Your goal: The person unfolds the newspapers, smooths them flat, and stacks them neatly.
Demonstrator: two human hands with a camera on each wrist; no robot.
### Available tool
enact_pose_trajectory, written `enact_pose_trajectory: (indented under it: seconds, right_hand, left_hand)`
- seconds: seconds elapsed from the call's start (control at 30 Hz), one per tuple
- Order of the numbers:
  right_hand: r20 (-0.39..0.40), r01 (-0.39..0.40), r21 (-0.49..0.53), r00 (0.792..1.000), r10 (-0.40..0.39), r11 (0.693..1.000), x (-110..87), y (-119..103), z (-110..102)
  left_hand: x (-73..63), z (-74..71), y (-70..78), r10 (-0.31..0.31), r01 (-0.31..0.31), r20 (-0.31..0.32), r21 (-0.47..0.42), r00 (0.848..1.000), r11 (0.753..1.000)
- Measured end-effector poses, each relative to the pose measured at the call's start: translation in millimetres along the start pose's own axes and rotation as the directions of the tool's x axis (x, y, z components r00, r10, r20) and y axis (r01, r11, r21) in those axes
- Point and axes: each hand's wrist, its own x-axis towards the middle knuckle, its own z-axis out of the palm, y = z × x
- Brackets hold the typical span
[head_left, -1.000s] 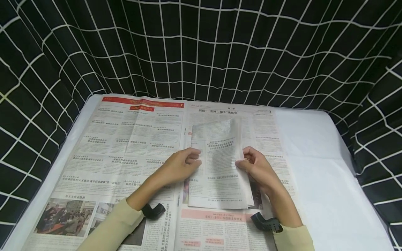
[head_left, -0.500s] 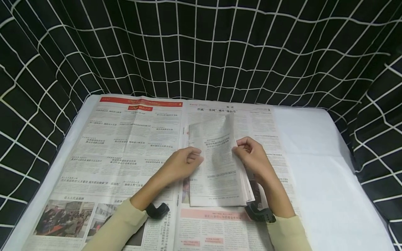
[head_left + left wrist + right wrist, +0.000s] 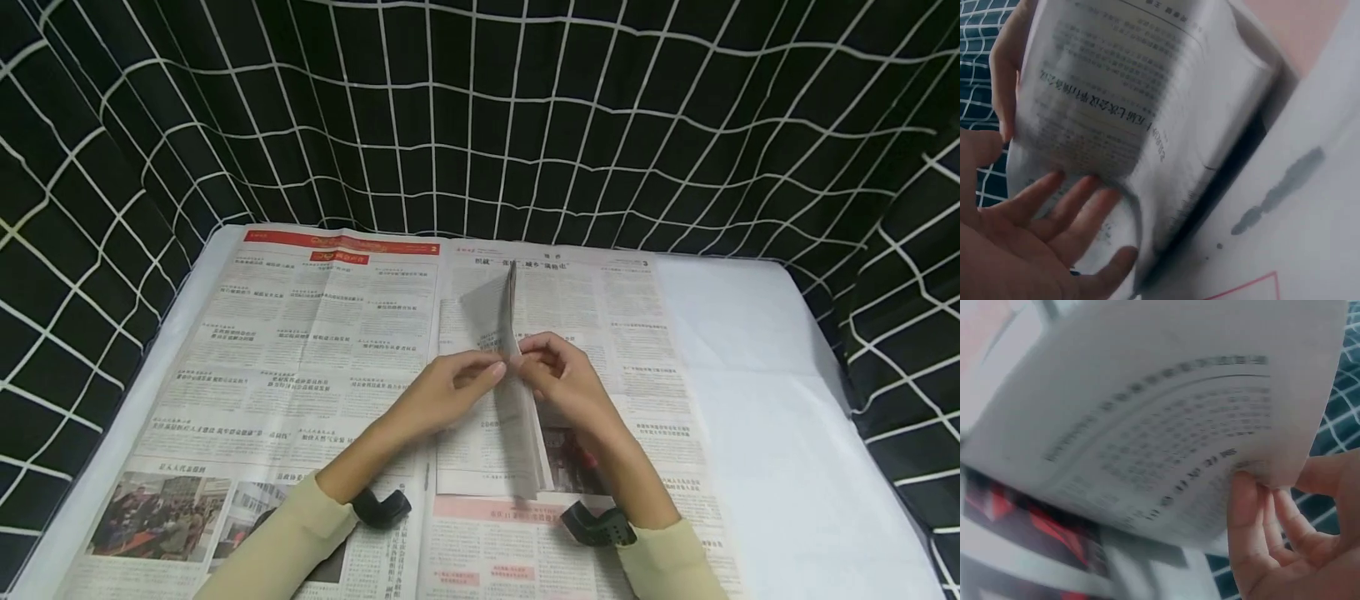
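Observation:
A folded newspaper (image 3: 474, 458) lies near the middle of the table, its right part lifted and standing almost on edge. My right hand (image 3: 562, 379) pinches that raised edge between thumb and fingers. In the right wrist view, the lifted sheets (image 3: 1166, 419) curve up from the pinch. My left hand (image 3: 446, 390) is on the other side, fingertips right at the raised part. The left wrist view shows the left hand's fingers (image 3: 1079, 209) extended along the printed page (image 3: 1091, 81), with the right hand (image 3: 1007, 75) beyond the page edge.
Beneath everything, a large spread newspaper (image 3: 360, 350) covers much of the white tablecloth (image 3: 787, 450). Black cloth with a white grid (image 3: 480, 117) hangs around the back and sides. Both wrists wear black bands, the left one (image 3: 382, 508) and the right one (image 3: 596, 527).
The right hand has moved left, carrying the newspaper's right edge up and over from nearly flat to almost upright. The left hand has shifted slightly right, so the hands are now close together.

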Motion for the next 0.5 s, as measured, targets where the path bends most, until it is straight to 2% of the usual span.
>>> enact_pose_trajectory:
  seconds: [0.3,0.5]
  right_hand:
    - [0.014,-0.028,0.044,1.000,0.028,0.999,2.4,11,15]
    - [0.024,-0.029,0.059,0.999,0.028,0.998,5.3,11,19]
  left_hand:
    - [1.4,2.8,-4.6,-0.011,0.012,0.023,-0.022,1.000,1.000]
    - [-1.6,-0.7,-3.8,-0.022,0.022,0.002,-0.008,1.000,1.000]
